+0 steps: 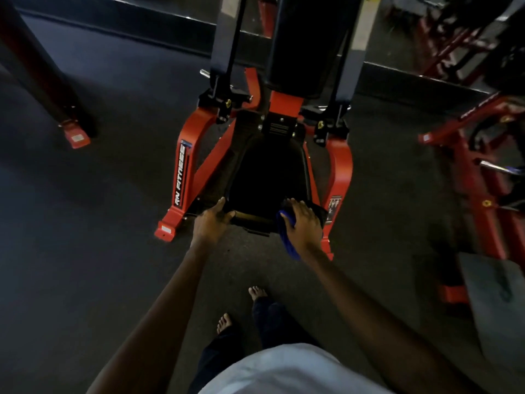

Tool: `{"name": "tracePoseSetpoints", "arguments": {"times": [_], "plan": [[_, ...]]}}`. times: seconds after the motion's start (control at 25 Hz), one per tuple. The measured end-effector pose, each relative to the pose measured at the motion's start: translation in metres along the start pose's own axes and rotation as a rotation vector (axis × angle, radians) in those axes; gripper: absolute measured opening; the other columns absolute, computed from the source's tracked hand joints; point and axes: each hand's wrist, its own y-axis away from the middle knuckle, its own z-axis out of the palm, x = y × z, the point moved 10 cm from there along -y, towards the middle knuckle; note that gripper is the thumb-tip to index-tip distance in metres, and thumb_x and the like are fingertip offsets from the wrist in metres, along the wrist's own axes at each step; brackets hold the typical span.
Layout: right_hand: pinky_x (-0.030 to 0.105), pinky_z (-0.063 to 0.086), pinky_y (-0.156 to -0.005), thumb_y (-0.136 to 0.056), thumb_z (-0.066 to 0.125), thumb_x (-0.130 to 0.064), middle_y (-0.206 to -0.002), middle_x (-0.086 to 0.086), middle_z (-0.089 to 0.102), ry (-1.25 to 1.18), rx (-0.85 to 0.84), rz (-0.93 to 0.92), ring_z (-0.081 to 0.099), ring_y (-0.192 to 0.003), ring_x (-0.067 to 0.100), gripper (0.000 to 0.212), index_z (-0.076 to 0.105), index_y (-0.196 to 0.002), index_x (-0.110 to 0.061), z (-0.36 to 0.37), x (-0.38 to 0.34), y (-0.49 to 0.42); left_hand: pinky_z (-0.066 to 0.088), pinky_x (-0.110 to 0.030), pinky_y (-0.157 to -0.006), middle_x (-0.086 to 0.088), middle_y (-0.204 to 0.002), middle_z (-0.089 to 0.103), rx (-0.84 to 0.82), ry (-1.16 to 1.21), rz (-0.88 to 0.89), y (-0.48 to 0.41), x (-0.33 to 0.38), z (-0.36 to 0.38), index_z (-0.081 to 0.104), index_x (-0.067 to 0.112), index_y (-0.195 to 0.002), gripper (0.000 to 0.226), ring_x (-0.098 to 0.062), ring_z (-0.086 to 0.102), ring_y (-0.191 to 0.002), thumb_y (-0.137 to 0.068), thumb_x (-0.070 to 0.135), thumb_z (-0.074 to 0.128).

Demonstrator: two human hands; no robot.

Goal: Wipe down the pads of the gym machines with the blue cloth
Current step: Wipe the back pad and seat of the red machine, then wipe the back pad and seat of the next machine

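- Fabric, soft and crumpled: the blue cloth [287,237] lies bunched on the near right corner of the black padded seat pad [267,177], with a loose end hanging down past the pad's front edge.
- The right hand [302,223] lies over the blue cloth with its fingers spread and nearly straight, pressing it against the pad.
- The left hand [211,221] grips the seat pad's near left corner, fingers curled over the edge.
- The seat pad is smooth, dark vinyl, roughly a rounded trapezoid, wider towards the person.
- Beyond it rises the long black upholstered back pad [301,46], with a rounded lower end.
- Both pads sit in the glossy red steel machine frame [341,166], whose curved legs splay out to flat feet. A black label with white lettering runs down the left leg.
- The dark speckled rubber floor [99,180] spreads all round.
- A dark slanted post with a red foot [75,135] stands well apart on the left.
- A second red tubular machine [468,172] crowds the right side.
- A flat grey slab [494,294] lies near that machine.
- Nearest the camera are two bare feet [257,292], dark trouser legs [270,322] and a white shirt [284,371].
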Motion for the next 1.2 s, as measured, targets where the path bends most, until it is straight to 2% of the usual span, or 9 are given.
{"name": "tracePoseSetpoints", "arguments": {"times": [0.08,0.16,0.4,0.56,0.68,0.8,0.88,1.08,1.2], "plan": [[0.045,0.046,-0.107,-0.094,0.063,-0.029,-0.138,0.007,0.061,0.015,0.036,-0.035,0.053,-0.134,0.028,0.049,0.056,-0.14,-0.011,0.001,-0.011,0.002,0.046,-0.041,-0.108,-0.007,-0.138,0.059,-0.038,0.012,-0.016,-0.004,-0.003,0.002,0.049,0.021,-0.146,0.054,-0.024,0.057,-0.128,-0.096,0.033,0.065],[0.045,0.044,-0.109,-0.09,0.066,-0.024,-0.145,0.003,0.055,0.056,-0.043,-0.184,0.049,-0.137,0.026,0.056,0.053,-0.143,-0.015,0.015,-0.039,0.004,0.039,-0.041,-0.114,-0.008,-0.146,0.054,-0.061,-0.038,-0.083,-0.008,-0.007,0.001,0.047,0.021,-0.148,0.054,-0.028,0.05,-0.135,-0.098,0.036,0.061],[0.037,0.038,-0.111,-0.08,0.069,-0.022,-0.157,-0.007,0.041,0.197,-0.132,-0.522,0.04,-0.143,0.017,0.077,0.042,-0.152,-0.027,0.023,-0.046,0.018,0.042,-0.04,-0.111,-0.011,-0.143,0.057,-0.064,-0.099,-0.087,-0.003,-0.003,-0.003,0.049,0.02,-0.148,0.051,-0.031,0.053,-0.131,-0.098,0.024,0.061],[0.037,0.037,-0.112,-0.075,0.074,-0.016,-0.155,-0.007,0.043,0.147,-0.107,-0.48,0.042,-0.141,0.018,0.08,0.046,-0.15,-0.026,0.01,-0.016,0.019,0.046,-0.035,-0.104,-0.012,-0.14,0.057,-0.022,-0.122,-0.046,0.007,0.008,-0.006,0.05,0.015,-0.145,0.052,-0.03,0.056,-0.127,-0.097,0.024,0.065],[0.037,0.034,-0.115,-0.083,0.061,-0.021,-0.157,-0.007,0.04,0.114,-0.159,-0.464,0.039,-0.144,0.019,0.071,0.042,-0.151,-0.026,0.031,-0.052,0.018,0.044,-0.033,-0.106,-0.012,-0.138,0.055,0.011,-0.113,-0.027,0.012,0.018,-0.008,0.052,0.011,-0.142,0.048,-0.027,0.054,-0.127,-0.097,0.016,0.065],[0.036,0.032,-0.116,-0.086,0.057,-0.025,-0.155,-0.006,0.043,0.06,-0.229,-0.563,0.04,-0.143,0.018,0.066,0.044,-0.151,-0.025,0.036,-0.063,0.011,0.036,-0.018,-0.099,-0.011,-0.144,0.052,0.047,-0.122,-0.106,0.013,0.019,-0.007,0.049,0.015,-0.147,0.05,-0.027,0.051,-0.132,-0.099,0.018,0.062],[0.04,0.035,-0.117,-0.089,0.052,-0.028,-0.152,-0.002,0.048,-0.013,-0.215,-0.6,0.044,-0.141,0.019,0.059,0.048,-0.148,-0.02,0.023,-0.044,0.003,0.036,-0.02,-0.098,-0.012,-0.146,0.052,0.052,-0.13,-0.159,0.015,0.017,-0.005,0.046,0.018,-0.15,0.052,-0.029,0.05,-0.134,-0.1,0.022,0.061],[0.042,0.034,-0.116,-0.1,0.055,-0.037,-0.142,0.012,0.056,-0.235,-0.126,-0.15,0.047,-0.137,0.028,0.051,0.053,-0.141,-0.007,-0.003,0.027,-0.029,0.043,-0.033,-0.103,-0.014,-0.145,0.053,0.063,-0.137,-0.191,0.021,0.017,-0.003,0.042,0.025,-0.153,0.055,-0.033,0.052,-0.132,-0.101,0.029,0.059],[0.041,0.046,-0.102,-0.101,0.053,-0.036,-0.131,0.016,0.063,-0.272,-0.098,-0.013,0.059,-0.121,0.034,0.046,0.055,-0.136,-0.006,-0.014,0.035,-0.034,0.041,-0.034,-0.104,-0.015,-0.147,0.051,0.043,-0.155,-0.193,0.026,0.026,-0.006,0.04,0.027,-0.154,0.053,-0.036,0.051,-0.133,-0.103,0.029,0.056]]}}
